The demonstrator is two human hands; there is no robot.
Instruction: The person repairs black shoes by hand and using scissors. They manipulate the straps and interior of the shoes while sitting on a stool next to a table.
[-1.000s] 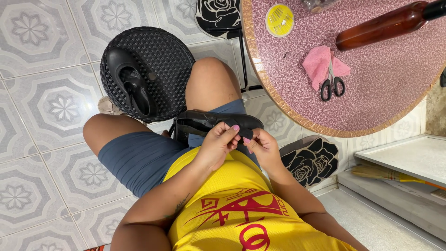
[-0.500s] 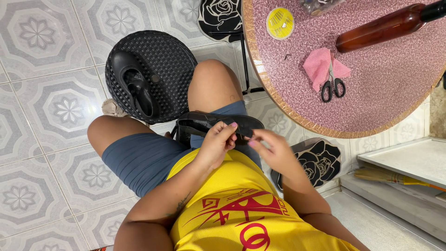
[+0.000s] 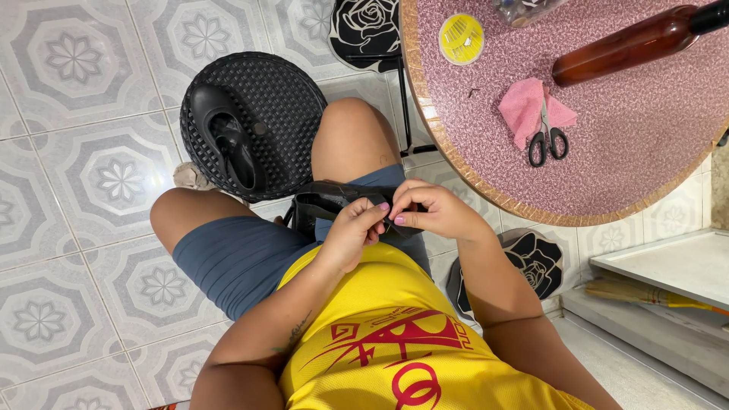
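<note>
Black woven plastic makes up the round stool seat (image 3: 285, 114) at the left, standing on grey patterned floor tiles (image 3: 68, 99). A glossy black leather shoe (image 3: 222, 135) lies on it, toe toward the top of the view. Just right of the stool, the seated person's bare knees and blue-grey shorts (image 3: 235, 262) fill the middle, and a second black leather shoe (image 3: 328, 205) rests on the lap, its opening turned toward the stool.

At that shoe's right end the left hand (image 3: 355, 231) curls around the edge, thumb and forefinger pinched on the leather. The right hand (image 3: 434, 211) meets it from the other side, fingertips pinched together at the same spot, so the two hands touch; what small thing sits between the fingers is too small to tell.

Further right, a round pink speckled table (image 3: 645, 175) with a golden rim (image 3: 456, 163) carries a small round yellow case (image 3: 462, 38), then a crumpled pink cloth (image 3: 524, 110) with black-handled scissors (image 3: 548, 137) lying on it, and a brown bottle (image 3: 630, 47) on its side. Below the table's edge a black cushion with a rose pattern (image 3: 535, 262) shows.
</note>
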